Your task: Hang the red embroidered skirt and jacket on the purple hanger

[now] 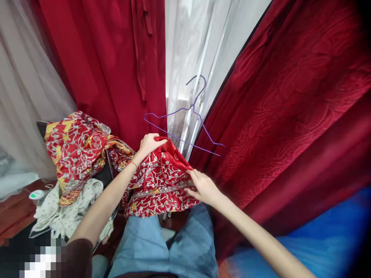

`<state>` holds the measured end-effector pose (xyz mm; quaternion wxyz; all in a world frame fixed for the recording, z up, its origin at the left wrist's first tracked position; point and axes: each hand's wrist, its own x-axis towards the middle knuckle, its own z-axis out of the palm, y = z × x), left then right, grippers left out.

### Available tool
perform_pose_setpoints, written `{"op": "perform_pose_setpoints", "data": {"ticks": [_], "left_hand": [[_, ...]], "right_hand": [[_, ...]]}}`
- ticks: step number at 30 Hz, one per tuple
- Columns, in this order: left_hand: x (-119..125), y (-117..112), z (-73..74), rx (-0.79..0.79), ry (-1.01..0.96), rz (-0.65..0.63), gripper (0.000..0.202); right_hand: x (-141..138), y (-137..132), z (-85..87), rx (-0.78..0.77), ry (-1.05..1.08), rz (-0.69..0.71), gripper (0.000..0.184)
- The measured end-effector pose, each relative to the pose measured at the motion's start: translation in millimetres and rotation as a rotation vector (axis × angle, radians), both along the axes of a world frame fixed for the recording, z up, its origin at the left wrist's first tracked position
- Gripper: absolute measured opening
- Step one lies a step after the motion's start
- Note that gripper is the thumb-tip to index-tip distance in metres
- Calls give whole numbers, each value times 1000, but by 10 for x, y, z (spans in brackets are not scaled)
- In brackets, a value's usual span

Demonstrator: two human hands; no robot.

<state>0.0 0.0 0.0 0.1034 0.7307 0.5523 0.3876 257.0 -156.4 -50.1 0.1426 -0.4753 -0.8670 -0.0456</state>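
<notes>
A red garment [162, 181] with silver and gold embroidery lies over my lap, its plain red lining showing along the top edge. My left hand [150, 143] pinches that edge at its left end, thumb laid along the lining. At the edge's other end, my right hand [203, 187] grips the cloth between thumb and fingers. Just beyond the garment, a purple wire hanger [193, 106] hangs in front of white curtain and pale upright bars, with nothing on it.
More red and gold embroidered cloth [78, 146] is heaped on a dark chair to my left, above a white dotted cloth [55, 214]. Red curtains [110, 58] hang ahead and on the right. Blue material [319, 235] lies at lower right.
</notes>
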Motion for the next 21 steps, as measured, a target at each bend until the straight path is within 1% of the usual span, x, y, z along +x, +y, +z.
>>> {"op": "perform_pose_setpoints", "data": {"ticks": [2, 4, 6, 7, 8, 9, 10, 11, 12, 14, 15, 16, 17, 19, 21], "left_hand": [[3, 73, 17, 54, -98, -31, 51], [-34, 144, 21, 91, -160, -51, 54], [-110, 201, 5, 72, -156, -71, 55], [-158, 222, -9, 41, -128, -84, 54], [-207, 239, -28, -5, -77, -103, 53], [-253, 253, -52, -64, -1, -131, 51], [-293, 264, -81, -133, 102, -152, 50], [-322, 273, -114, -225, 238, -139, 49], [-341, 283, -151, -330, 385, -91, 49], [-353, 306, -228, -514, 621, 76, 42], [-356, 320, -259, -569, 684, 169, 36], [-365, 336, -279, -592, 707, 244, 30], [-382, 349, -282, -585, 701, 290, 27], [-445, 358, -222, -539, 667, 326, 30], [-530, 324, -69, -435, 553, 302, 34]], "right_hand": [[-63, 77, -147, -50, 97, -70, 54], [-81, 165, -255, -138, 203, -176, 58], [-39, 251, -316, -266, 235, -256, 63], [4, 291, -329, -352, 206, -264, 61], [57, 329, -330, -446, 152, -258, 53], [115, 362, -320, -533, 84, -247, 42], [172, 390, -298, -597, 15, -241, 29], [221, 410, -265, -620, -45, -248, 20], [258, 420, -222, -595, -97, -272, 18], [289, 405, -114, -424, -191, -321, 24], [286, 378, -52, -313, -238, -317, 28], [276, 340, 12, -199, -281, -286, 33], [266, 295, 77, -78, -316, -231, 36], [261, 199, 209, 179, -350, -94, 35], [296, 124, 353, 424, -348, -2, 30]]}}
